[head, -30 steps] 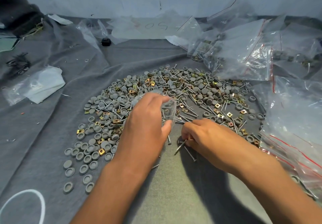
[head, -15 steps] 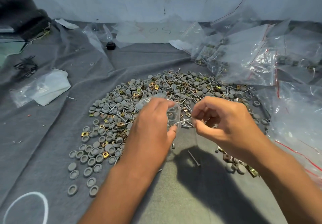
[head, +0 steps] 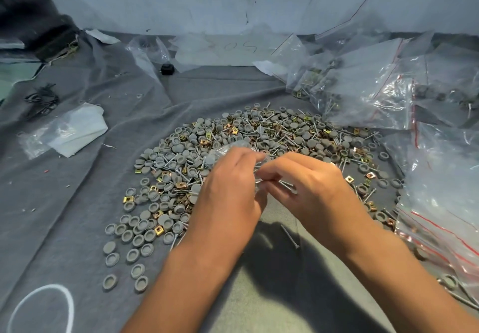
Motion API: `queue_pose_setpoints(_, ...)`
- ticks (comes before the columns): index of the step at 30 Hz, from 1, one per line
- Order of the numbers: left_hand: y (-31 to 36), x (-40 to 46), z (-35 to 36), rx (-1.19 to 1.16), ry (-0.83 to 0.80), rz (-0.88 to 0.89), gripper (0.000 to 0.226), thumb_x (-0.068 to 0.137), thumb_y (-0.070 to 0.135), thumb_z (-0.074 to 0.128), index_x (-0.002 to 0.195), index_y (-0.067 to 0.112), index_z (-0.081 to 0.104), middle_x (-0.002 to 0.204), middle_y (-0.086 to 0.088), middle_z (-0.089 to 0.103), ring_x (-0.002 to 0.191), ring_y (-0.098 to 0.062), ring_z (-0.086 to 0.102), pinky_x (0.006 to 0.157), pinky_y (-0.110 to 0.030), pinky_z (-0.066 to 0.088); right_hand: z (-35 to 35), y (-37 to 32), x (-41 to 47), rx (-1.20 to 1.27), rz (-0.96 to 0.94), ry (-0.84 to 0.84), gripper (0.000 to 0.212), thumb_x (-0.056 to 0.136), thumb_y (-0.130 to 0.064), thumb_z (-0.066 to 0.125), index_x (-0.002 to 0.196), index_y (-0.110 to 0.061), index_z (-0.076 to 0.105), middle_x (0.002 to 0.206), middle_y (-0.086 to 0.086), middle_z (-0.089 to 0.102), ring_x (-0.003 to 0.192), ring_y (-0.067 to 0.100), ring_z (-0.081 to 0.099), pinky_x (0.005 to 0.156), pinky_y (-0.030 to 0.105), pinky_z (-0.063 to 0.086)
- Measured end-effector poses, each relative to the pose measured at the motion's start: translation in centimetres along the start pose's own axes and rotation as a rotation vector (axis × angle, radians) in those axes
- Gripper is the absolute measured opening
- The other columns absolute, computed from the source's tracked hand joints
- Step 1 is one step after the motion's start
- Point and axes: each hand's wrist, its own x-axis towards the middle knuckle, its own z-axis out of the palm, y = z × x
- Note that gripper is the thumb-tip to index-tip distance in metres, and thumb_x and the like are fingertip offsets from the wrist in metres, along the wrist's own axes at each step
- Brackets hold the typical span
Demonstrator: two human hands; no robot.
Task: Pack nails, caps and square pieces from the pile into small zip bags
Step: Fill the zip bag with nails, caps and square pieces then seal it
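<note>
hands meet over the near edge of the pile (head: 259, 151). my left hand (head: 228, 192) has its fingers curled round a small clear zip bag (head: 233, 150), the plastic bunched up above the knuckles, so that grip is pinching the bag. my right hand (head: 308, 187) is pressed in against it, fingers curled, pinching a few nails (head: 283, 183) whose shafts poke out below the thumb towards the bag; i cannot tell whether the tips are already inside it. the pile spreads on the grey cloth (head: 77, 203) behind and to both sides of the hands: grey round caps (head: 145, 225) thick on the left, brass-coloured square pieces (head: 158, 230) scattered among them, more nails tangled through the far part. one loose nail (head: 290, 237) lies on the cloth just below the right hand. larger clear bags (head: 368, 86) with red seal lines are heaped on the right, some with hardware in them. a crumpled clear bag (head: 70, 130) lies well apart on the left, and a small black object (head: 167, 69) sits near the wall
</note>
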Motion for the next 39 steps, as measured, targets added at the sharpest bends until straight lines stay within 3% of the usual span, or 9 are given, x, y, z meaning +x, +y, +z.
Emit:
queue_pose_setpoints(4,-0.3,0.0,0.0,0.003,-0.008,-0.007,0.054,0.080,0.011,0.081,0.128,0.022,0.061,0.125,0.012,0.055,0.114,-0.006,0.053,0.098,-0.023,0.043,0.7,0.2,0.1,0.122,0.073,0.087,0.020,0.080,-0.006,0.083,0.097,-0.009,0.073,0.092,-0.005,0.071,0.082,0.000,0.063,0.080,0.009,0.047)
queue_pose_setpoints(8,-0.8,0.3,-1.1,-0.047,0.038,-0.029,0.054,0.081,0.025,0.081,0.130,0.025,0.059,0.118,0.015,0.055,0.087,0.001,0.046,0.089,-0.015,0.043,0.5,0.6,-0.1,0.144,0.118,0.119,0.015,0.084,-0.008,0.079,0.094,-0.013,0.071,0.085,-0.012,0.066,0.080,-0.006,0.058,0.075,0.002,0.039)
queue_pose_setpoints(13,-2.2,1.0,-3.7,-0.135,0.245,-0.147,0.047,0.079,0.024,0.079,0.124,0.028,0.065,0.096,0.019,0.055,0.079,0.006,0.052,0.073,-0.002,0.041,1.3,0.2,-0.8,0.166,0.145,-0.084,0.012,0.088,-0.019,0.074,0.097,-0.024,0.068,0.088,-0.019,0.063,0.082,-0.005,0.060,0.073,0.006,0.045)
queue_pose_setpoints(18,-3.8,1.3,-5.6,-0.239,0.484,-0.235,0.031,0.086,0.031,0.076,0.116,0.032,0.070,0.082,0.018,0.057,0.068,-0.001,0.052,0.066,-0.018,0.045,2.9,-1.6,-1.5,0.154,0.116,-0.313,0.007,0.094,-0.030,0.066,0.099,-0.032,0.063,0.092,-0.018,0.062,0.085,0.000,0.058,0.074,0.026,0.053)
queue_pose_setpoints(21,-4.3,1.3,-6.4,-0.220,0.578,-0.237,0.026,0.088,0.033,0.075,0.113,0.031,0.072,0.077,0.019,0.055,0.063,0.001,0.049,0.062,-0.010,0.038,4.0,-3.0,-1.9,0.134,0.077,-0.347,0.012,0.095,-0.037,0.064,0.107,-0.036,0.060,0.103,-0.019,0.059,0.098,0.002,0.052,0.082,0.028,0.051)
queue_pose_setpoints(27,-3.7,1.3,-6.2,-0.098,0.445,-0.116,0.031,0.080,0.021,0.081,0.110,0.024,0.074,0.088,0.017,0.060,0.072,-0.003,0.056,0.068,-0.006,0.038,6.1,-5.2,-1.7,0.040,-0.006,-0.430,0.030,0.097,-0.040,0.062,0.125,-0.033,0.064,0.120,-0.012,0.057,0.111,0.014,0.046,0.095,0.027,0.043)
queue_pose_setpoints(35,-4.2,1.3,-6.6,-0.337,0.463,-0.235,0.036,0.081,0.032,0.080,0.116,0.034,0.071,0.080,0.020,0.059,0.067,0.000,0.053,0.068,-0.023,0.048,5.8,-5.0,-1.8,0.041,0.008,-0.422,0.009,0.099,-0.028,0.058,0.107,-0.031,0.053,0.105,-0.013,0.053,0.100,0.014,0.043,0.082,0.033,0.045)
queue_pose_setpoints(37,-4.1,1.3,-6.6,-0.386,0.454,-0.257,0.036,0.081,0.032,0.081,0.116,0.034,0.071,0.080,0.019,0.061,0.068,0.000,0.054,0.068,-0.023,0.049,5.8,-5.2,-1.9,0.118,0.049,-0.408,0.007,0.100,-0.028,0.057,0.103,-0.031,0.052,0.100,-0.015,0.054,0.097,0.011,0.047,0.080,0.032,0.046)
queue_pose_setpoints(39,-4.0,1.3,-6.7,-0.473,0.458,-0.281,0.037,0.082,0.029,0.081,0.117,0.034,0.071,0.082,0.019,0.067,0.070,-0.003,0.060,0.068,-0.021,0.052,5.5,-5.1,-1.5,0.372,0.215,-0.364,0.006,0.100,-0.029,0.060,0.098,-0.032,0.056,0.091,-0.015,0.059,0.086,0.003,0.055,0.073,0.022,0.046)
